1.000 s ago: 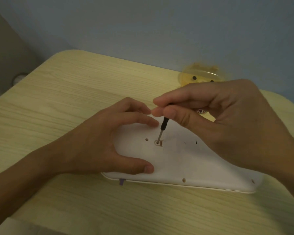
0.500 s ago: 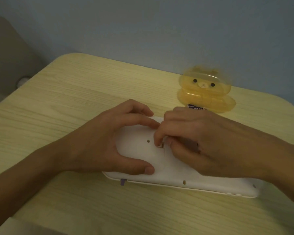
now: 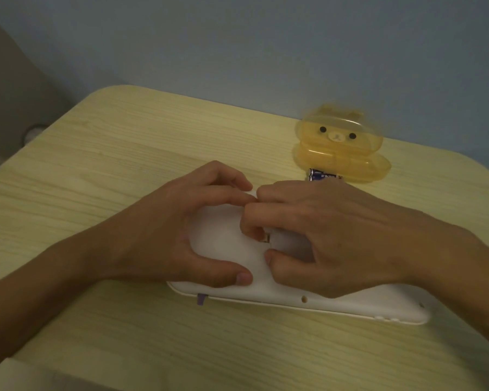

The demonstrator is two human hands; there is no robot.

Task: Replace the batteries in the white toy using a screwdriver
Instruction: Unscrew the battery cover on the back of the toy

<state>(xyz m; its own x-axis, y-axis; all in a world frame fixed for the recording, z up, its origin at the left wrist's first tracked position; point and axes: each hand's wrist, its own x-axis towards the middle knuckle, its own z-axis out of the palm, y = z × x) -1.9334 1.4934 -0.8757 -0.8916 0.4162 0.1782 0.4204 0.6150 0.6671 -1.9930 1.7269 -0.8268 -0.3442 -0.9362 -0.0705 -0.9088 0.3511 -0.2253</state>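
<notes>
The white toy point(image 3: 226, 244) lies back-up on the wooden table point(image 3: 124, 153). My left hand point(image 3: 164, 230) grips its left end, thumb on the near edge and fingers over the far edge. My right hand point(image 3: 331, 235) rests on the toy's middle, with fingers and thumb pinched at the small recess on the left edge of the battery cover point(image 3: 280, 237). The cover's edge looks slightly raised. No screwdriver shows; my right hand hides whatever lies under it. Dark batteries point(image 3: 321, 174) lie just beyond my right hand.
A translucent yellow bear-shaped case point(image 3: 342, 148) stands at the back right, right behind the batteries. A small purple tab point(image 3: 201, 299) sticks out of the toy's near edge. The table's rounded corners lie at the far left and far right.
A second ago my right hand held the screwdriver upright in the screw recess. It has since dropped onto the toy, the screwdriver is out of sight, and the fingers now pinch at the cover. My left hand stayed put.
</notes>
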